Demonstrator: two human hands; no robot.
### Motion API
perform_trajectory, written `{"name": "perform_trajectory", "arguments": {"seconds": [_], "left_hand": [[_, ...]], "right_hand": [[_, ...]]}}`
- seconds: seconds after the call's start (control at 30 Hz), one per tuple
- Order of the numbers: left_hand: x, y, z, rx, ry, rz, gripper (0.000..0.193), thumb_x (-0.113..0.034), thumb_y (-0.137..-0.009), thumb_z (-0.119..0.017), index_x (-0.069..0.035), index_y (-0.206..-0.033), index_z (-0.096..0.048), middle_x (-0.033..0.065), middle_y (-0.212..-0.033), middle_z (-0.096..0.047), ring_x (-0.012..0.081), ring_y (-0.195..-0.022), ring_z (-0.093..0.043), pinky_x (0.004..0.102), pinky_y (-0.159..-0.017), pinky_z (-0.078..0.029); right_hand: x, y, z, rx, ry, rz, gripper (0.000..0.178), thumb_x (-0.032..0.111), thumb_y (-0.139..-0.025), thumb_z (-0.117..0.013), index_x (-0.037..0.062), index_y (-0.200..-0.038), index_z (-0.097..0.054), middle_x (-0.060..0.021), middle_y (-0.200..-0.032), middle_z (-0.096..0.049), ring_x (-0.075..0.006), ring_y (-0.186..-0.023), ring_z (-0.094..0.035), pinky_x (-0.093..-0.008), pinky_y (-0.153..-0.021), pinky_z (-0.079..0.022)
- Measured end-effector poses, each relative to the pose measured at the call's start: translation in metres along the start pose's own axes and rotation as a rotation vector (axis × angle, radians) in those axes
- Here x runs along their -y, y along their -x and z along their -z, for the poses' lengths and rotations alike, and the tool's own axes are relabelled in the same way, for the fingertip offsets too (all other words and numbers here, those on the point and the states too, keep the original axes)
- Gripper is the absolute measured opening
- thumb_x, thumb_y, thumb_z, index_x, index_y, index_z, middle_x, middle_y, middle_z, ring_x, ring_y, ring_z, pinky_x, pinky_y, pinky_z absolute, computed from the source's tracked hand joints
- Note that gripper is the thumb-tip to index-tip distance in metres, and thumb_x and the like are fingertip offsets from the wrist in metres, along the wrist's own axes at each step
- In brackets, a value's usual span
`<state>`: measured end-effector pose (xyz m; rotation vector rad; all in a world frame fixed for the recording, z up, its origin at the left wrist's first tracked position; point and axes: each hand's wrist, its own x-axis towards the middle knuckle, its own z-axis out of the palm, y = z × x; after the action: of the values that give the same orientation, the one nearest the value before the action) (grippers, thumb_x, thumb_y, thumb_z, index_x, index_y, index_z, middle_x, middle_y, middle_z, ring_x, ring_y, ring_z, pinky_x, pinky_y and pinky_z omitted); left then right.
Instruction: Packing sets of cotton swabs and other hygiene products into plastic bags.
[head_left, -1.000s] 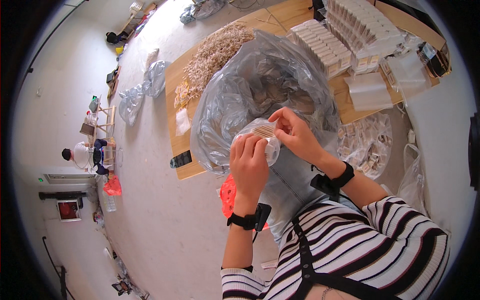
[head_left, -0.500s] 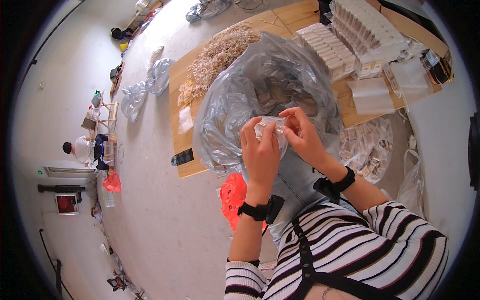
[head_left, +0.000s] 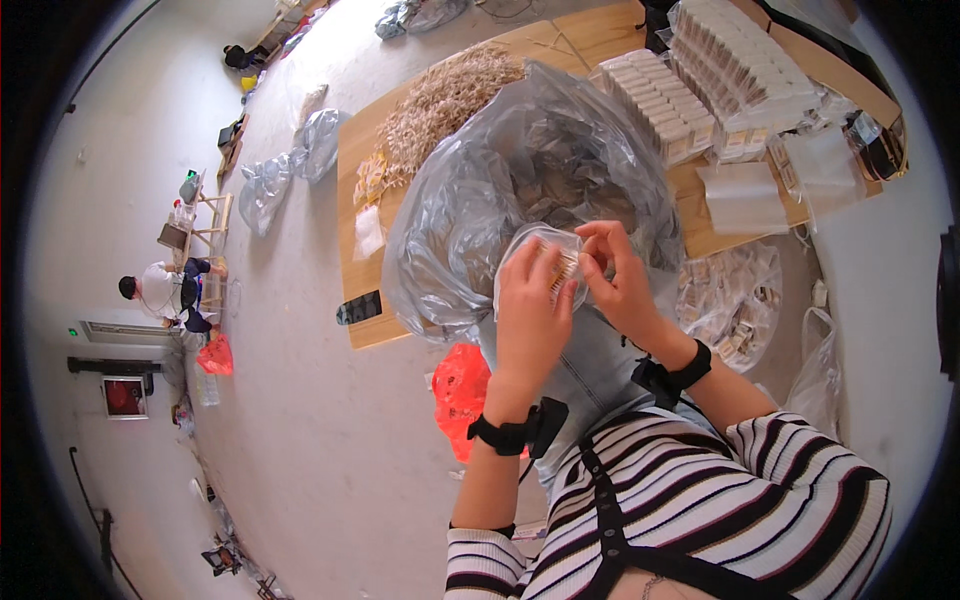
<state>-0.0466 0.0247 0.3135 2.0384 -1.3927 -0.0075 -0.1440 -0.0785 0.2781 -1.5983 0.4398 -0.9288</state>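
A small clear plastic bag (head_left: 565,241) with thin tan sticks (head_left: 563,272) inside is held over my lap. My left hand (head_left: 535,318) grips it from the left, its fingers lying across the film and the sticks. At the bag's right edge, my right hand (head_left: 622,290) pinches the film between thumb and fingers. Just beyond both hands, a large grey plastic bag (head_left: 450,215) gapes at the table's near edge. Its lower contents are hard to make out.
On the wooden table (head_left: 362,300) lie a heap of pale sticks (head_left: 450,100), a dark phone-like object (head_left: 359,308), stacked packets (head_left: 660,105) and flat clear bags (head_left: 742,196). A clear sack of packets (head_left: 730,300) stands at right, a red bag (head_left: 460,400) below left. Another person (head_left: 165,290) sits far left.
The small bag has turned and spread, so the sticks inside show more plainly. My left hand has shifted slightly right and lower; the right hand has moved a little right.
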Motion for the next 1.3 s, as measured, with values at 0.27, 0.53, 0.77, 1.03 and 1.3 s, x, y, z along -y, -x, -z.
{"name": "perform_trajectory", "arguments": {"seconds": [0.27, 0.53, 0.77, 1.03, 1.3], "left_hand": [[-0.003, 0.016, 0.006, -0.008, 0.085, 0.077, 0.046, -0.007, -0.075, -0.073, -0.002, -0.118, -0.06, 0.0187, -0.128, -0.052, 0.0364, -0.119, -0.05, 0.0422, -0.1, -0.042], [-0.006, 0.017, -0.002, 0.001, -0.001, -0.028, 0.039, -0.005, -0.075, -0.073, -0.003, -0.113, -0.063, 0.0157, -0.12, -0.057, 0.0357, -0.111, -0.054, 0.0409, -0.094, -0.045], [-0.002, 0.009, -0.006, -0.179, -0.074, 0.18, 0.025, -0.011, -0.076, -0.074, 0.0, -0.089, -0.056, 0.0153, -0.097, -0.055, 0.0345, -0.094, -0.054, 0.0429, -0.081, -0.045], [-0.008, 0.002, -0.008, -0.159, -0.168, 0.139, 0.028, -0.015, -0.07, -0.076, -0.003, -0.087, -0.058, 0.0135, -0.093, -0.058, 0.0336, -0.094, -0.055, 0.0426, -0.083, -0.044], [0.004, 0.011, -0.005, -0.049, -0.182, 0.018, 0.021, -0.004, -0.073, -0.065, -0.004, -0.094, -0.066, 0.0122, -0.1, -0.063, 0.0331, -0.099, -0.057, 0.0421, -0.086, -0.046]], "right_hand": [[0.003, -0.043, 0.001, -0.04, 0.411, 0.311, 0.028, 0.002, -0.077, -0.061, 0.0055, -0.104, -0.058, -0.009, -0.079, -0.058, -0.0302, -0.082, -0.058, -0.04, -0.081, -0.046], [0.006, -0.045, -0.017, -0.009, 0.397, 0.348, 0.005, 0.002, -0.081, -0.065, 0.004, -0.084, -0.062, -0.0078, -0.079, -0.058, -0.0281, -0.074, -0.059, -0.0345, -0.069, -0.047], [0.003, -0.025, -0.01, -0.013, 0.323, 0.175, 0.02, 0.003, -0.081, -0.066, 0.0028, -0.099, -0.058, -0.0118, -0.095, -0.057, -0.025, -0.088, -0.06, -0.033, -0.069, -0.049], [0.005, -0.013, 0.002, 0.042, 0.293, -0.096, 0.042, 0.012, -0.078, -0.073, 0.0038, -0.115, -0.054, -0.0113, -0.109, -0.055, -0.0256, -0.1, -0.058, -0.0349, -0.082, -0.049], [-0.005, -0.023, 0.002, 0.2, 0.25, 0.044, 0.042, 0.01, -0.074, -0.072, 0.0043, -0.113, -0.058, -0.0149, -0.109, -0.058, -0.0339, -0.107, -0.056, -0.0402, -0.094, -0.044]]}}
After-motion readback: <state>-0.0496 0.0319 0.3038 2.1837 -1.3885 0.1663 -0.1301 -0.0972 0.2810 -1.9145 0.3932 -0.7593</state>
